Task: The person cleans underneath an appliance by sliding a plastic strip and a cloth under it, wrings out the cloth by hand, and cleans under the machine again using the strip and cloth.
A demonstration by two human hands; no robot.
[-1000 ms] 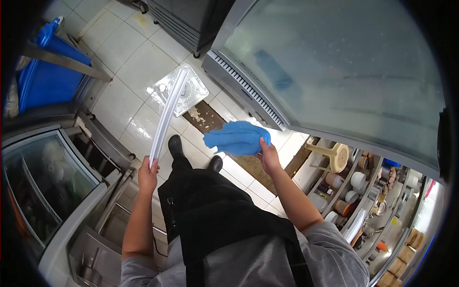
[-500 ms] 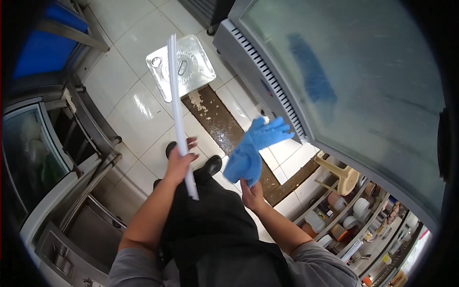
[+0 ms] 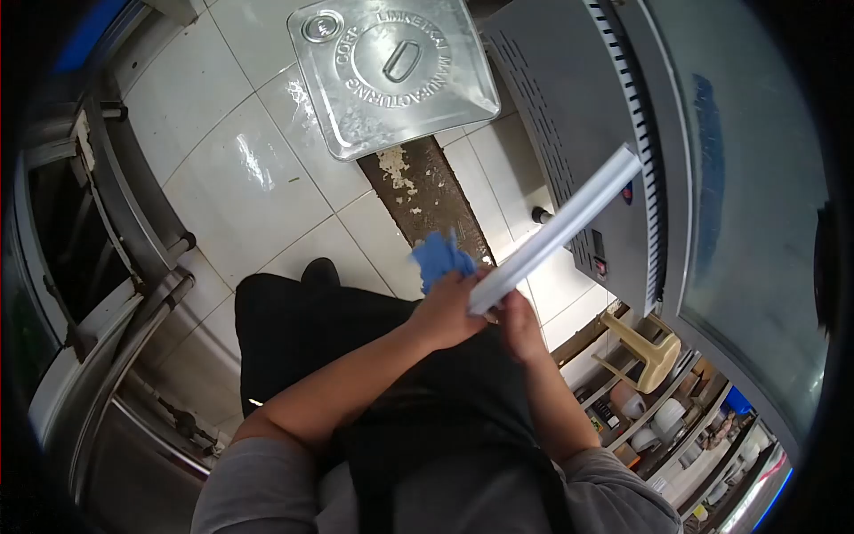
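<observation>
My left hand (image 3: 449, 311) is closed on the lower end of a long white strip (image 3: 560, 227), which slants up to the right. Just below that end is my right hand (image 3: 519, 327), close to my left one and blurred, its fingers partly hidden behind the strip. A crumpled blue cloth glove (image 3: 439, 258) sticks out beyond my left hand; which hand grips it is hidden.
A square metal can (image 3: 400, 67) stands on the tiled floor (image 3: 258, 205). At the right are a grey glass-doored cabinet (image 3: 578, 116), a beige stool (image 3: 656, 360) and shelves with containers. Steel frames (image 3: 147, 222) line the left.
Both hands have come together, and the strip has swung from near upright to slanting right. The glove has gone from spread above my right hand to bunched beyond my left. The view has shifted.
</observation>
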